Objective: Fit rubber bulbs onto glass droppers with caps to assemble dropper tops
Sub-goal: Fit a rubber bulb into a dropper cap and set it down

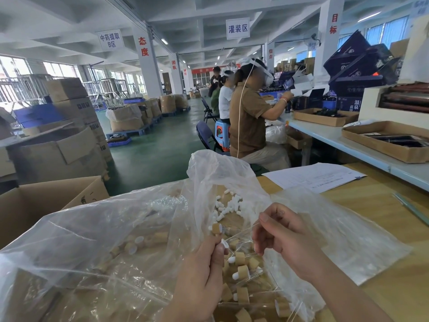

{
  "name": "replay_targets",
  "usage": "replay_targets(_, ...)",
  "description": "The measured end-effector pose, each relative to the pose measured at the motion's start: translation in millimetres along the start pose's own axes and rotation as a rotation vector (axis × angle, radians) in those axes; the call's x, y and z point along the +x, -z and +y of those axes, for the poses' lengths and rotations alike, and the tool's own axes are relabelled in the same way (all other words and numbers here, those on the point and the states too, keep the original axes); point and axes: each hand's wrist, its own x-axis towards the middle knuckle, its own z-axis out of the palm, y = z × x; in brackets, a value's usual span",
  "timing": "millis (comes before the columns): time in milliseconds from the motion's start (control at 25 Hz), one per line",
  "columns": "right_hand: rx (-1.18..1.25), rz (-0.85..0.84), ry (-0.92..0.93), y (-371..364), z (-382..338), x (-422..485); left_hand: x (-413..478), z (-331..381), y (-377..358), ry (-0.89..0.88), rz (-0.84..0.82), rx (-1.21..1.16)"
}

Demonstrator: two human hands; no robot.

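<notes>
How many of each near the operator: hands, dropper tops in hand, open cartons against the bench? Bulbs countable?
Hands: 2 (left hand, right hand)
Dropper top in hand: 1, in the left hand
Open carton against the bench: 1
Total: 4
Loose white bulbs: too many to count.

The crumpled clear plastic bag walls your reach ahead. An open brown cardboard box blocks left. Pass rightward over the yellow wooden bench.

Far off, the left hanging sign reads 中药提取B区 and the middle hanging sign 灌装区, red characters spell 态度 on the left pillar, 团队 on the farther pillar and 目标 on the right pillar, and the dark box at right shows 温泉.
</notes>
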Motion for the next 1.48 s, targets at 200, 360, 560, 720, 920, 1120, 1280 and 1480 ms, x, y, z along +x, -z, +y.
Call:
replay_targets(200,-0.055,-0.039,0.009,0.3,1.2,-1.5,-0.2,1.0,-0.8,0.042,-0.027,-0.031)
replay_targets(360,-0.084,-0.096,0.015,0.6,1.3,-2.9,-1.8,-2.7,-2.1,0.063,-0.035,-0.019)
replay_targets(560,-0.043,-0.128,-0.024,1.7,4.6,-2.9,-3.9,-4.5,-1.8,0.046,-0.041,-0.026)
replay_targets(720,0.023,-0.031,-0.031,-5.4,13.4,-3.1,-0.8,0.0,2.5,0.069,-0.042,-0.061)
replay_targets(920,0.054,0.069,-0.032,-14.2,16.0,-2.6,-0.5,4.3,-0.2,0.015,0.081,-0.019)
replay_targets(1120,0.081,0.163,-0.001,-13.7,14.4,-0.8,9.4,3.1,1.7,0.028,0.281,-0.03)
replay_targets(1280,0.064,0.144,-0.049,-17.9,20.5,-2.7,16.1,0.0,-0.8,0.328,0.311,-0.201)
replay_targets(1480,0.002,0.125,-0.043,-20.4,21.6,-3.6,24.1,-1.9,10.1,0.488,0.434,-0.489)
